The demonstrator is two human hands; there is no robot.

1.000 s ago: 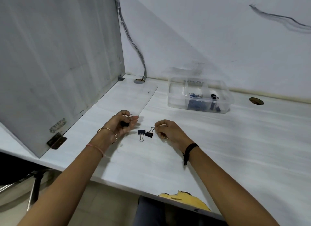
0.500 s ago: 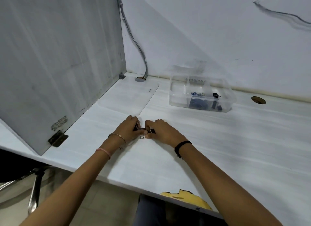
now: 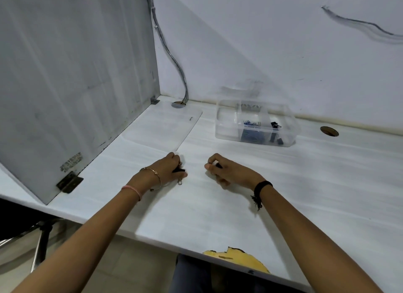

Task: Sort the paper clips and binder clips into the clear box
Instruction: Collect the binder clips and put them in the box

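Observation:
My left hand [image 3: 169, 169] is closed around black binder clips [image 3: 180, 171] low over the white desk; a wire handle sticks out below the fingers. My right hand [image 3: 224, 171] is closed on another black binder clip [image 3: 218, 165], of which only a small part shows. The two hands are a short way apart. The clear box [image 3: 255, 123] stands at the back of the desk, beyond my right hand. It has dividers, blue paper clips [image 3: 250, 124] in the middle compartment and black binder clips [image 3: 275, 125] in the right one.
A flat clear lid [image 3: 165, 126] lies on the desk left of the box. A grey partition [image 3: 72, 70] closes off the left side, with cables [image 3: 174, 59] running down into a desk hole. Another round hole [image 3: 329, 131] is at the back right.
The two loose binder clips between my hands were picked up. My hands came together over them, then drew apart, each holding a clip.

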